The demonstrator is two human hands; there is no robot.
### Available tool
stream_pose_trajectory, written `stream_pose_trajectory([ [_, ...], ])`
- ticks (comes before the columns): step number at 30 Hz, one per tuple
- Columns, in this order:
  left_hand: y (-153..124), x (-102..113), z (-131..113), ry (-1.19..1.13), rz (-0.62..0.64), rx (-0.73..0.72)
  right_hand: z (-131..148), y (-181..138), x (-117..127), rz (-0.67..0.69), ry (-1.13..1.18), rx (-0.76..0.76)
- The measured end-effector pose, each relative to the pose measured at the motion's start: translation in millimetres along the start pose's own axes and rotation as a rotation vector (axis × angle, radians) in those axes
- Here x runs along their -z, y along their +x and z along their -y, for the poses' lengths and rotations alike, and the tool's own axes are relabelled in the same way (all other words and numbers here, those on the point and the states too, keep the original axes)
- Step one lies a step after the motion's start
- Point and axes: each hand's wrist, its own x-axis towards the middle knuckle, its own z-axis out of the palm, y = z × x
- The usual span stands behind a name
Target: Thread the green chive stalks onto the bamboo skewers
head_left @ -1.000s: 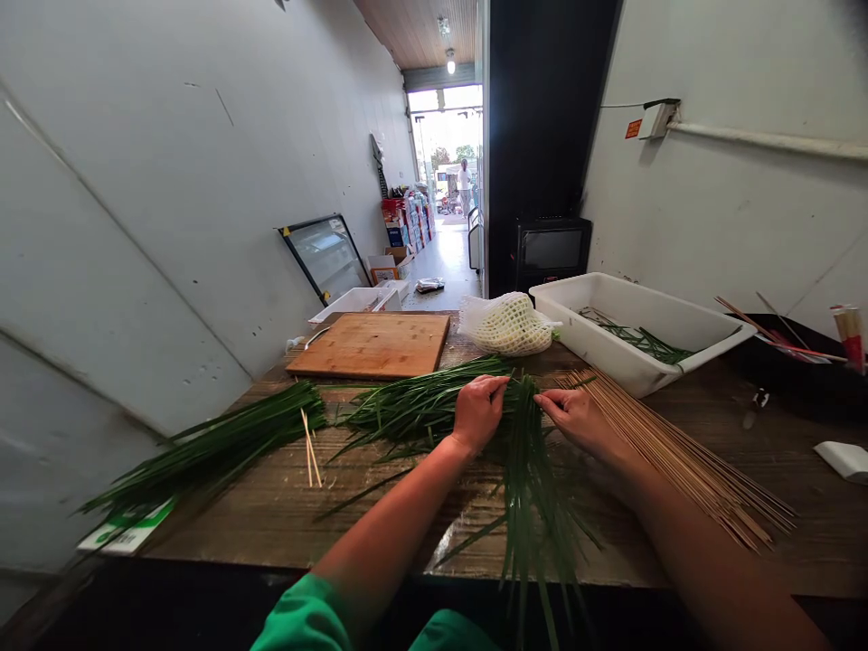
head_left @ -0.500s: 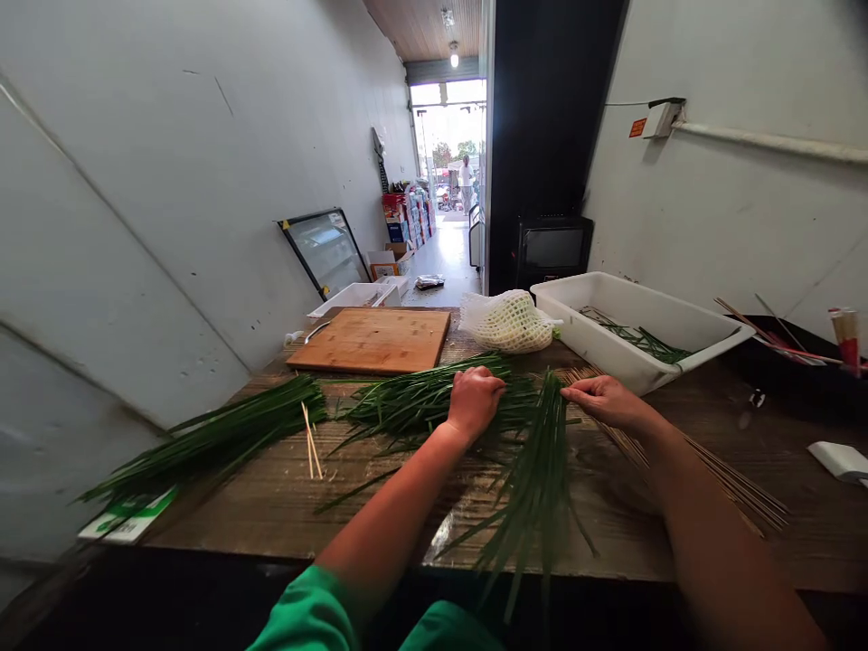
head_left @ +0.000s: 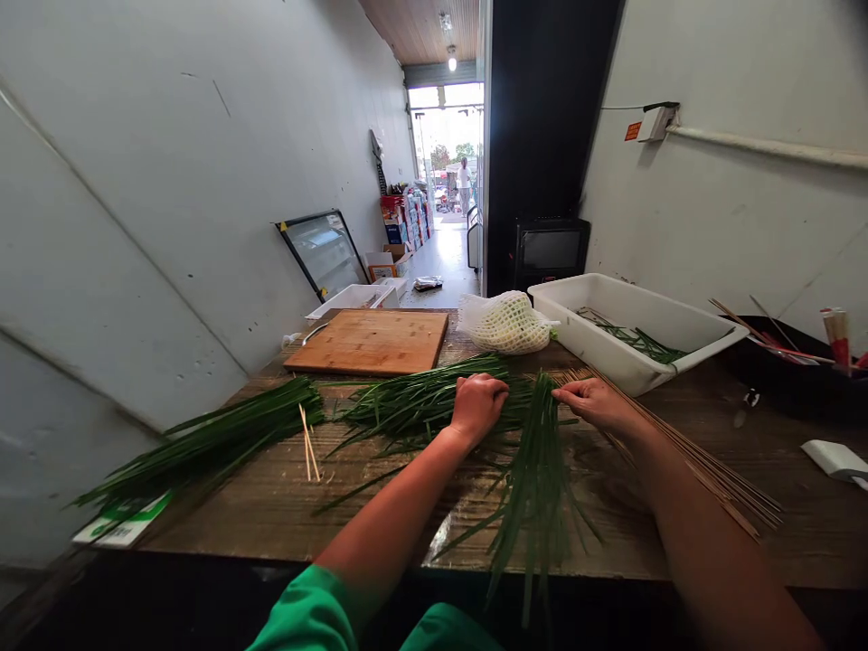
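My left hand (head_left: 478, 407) is closed, knuckles up, over a pile of garlic chives (head_left: 413, 398); what its fingers grip is hidden. To its right, my right hand (head_left: 591, 401) pinches with thumb and fingers at the top of a hanging bunch of garlic chives (head_left: 539, 470). The long green leaves of this bunch fan down toward me and past the table's front edge. Any thin stick between the two hands is too small to make out. A row of long bamboo skewers (head_left: 705, 457) lies beneath and beyond my right hand.
A second chive bundle (head_left: 203, 438) lies at the left, beside several short loose sticks (head_left: 309, 443). Behind are a wooden cutting board (head_left: 370, 341), a net-wrapped bundle (head_left: 508, 323) and a white tub (head_left: 637, 334) with some green leaves. A black container (head_left: 779, 362) stands at the right.
My right hand has shifted slightly left, toward my left hand. The hanging chives sway a little, their lower ends spreading. The whole view has shifted slightly.
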Motion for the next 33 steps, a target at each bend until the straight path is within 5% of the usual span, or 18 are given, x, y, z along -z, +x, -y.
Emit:
stream_pose_trajectory([
  [9,4.6,-1.1,-0.7,-0.248,-0.112,0.090,9.1,-3.0,-7.9,-0.029,0.001,0.049],
  [33,6.9,12.0,-11.0,-0.305,-0.142,0.091,25.6,-6.1,-18.2,-0.132,-0.040,0.160],
])
